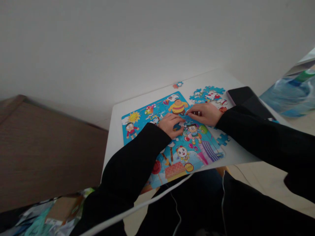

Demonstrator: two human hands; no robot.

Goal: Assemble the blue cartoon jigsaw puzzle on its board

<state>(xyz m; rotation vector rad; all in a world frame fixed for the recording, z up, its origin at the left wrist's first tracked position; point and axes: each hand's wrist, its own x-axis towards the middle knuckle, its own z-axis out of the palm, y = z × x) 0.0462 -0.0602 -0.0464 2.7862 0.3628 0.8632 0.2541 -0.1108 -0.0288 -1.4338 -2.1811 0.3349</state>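
A cartoon jigsaw puzzle (pixel 183 154) with a bright blue background lies on a white table (pixel 118 127), partly assembled. My left hand (pixel 169 125) rests on its middle, with the fingers curled beside a dark gap in the picture. My right hand (pixel 204 114) comes in from the right, its fingertips close to the left hand's fingers at the puzzle's upper part. Whether those fingertips pinch a piece is hidden. A cluster of loose puzzle pieces (pixel 207 95) lies just beyond my right hand, and a single blue piece (pixel 223 139) lies below it.
A small joined pair of pieces (pixel 178 85) lies near the table's far edge. A black phone (pixel 246 99) lies at the right, beyond my sleeve. A plastic water bottle (pixel 290 95) stands past the table's right side. A white cable (pixel 137 206) crosses my lap, and a brown surface (pixel 44 147) lies left.
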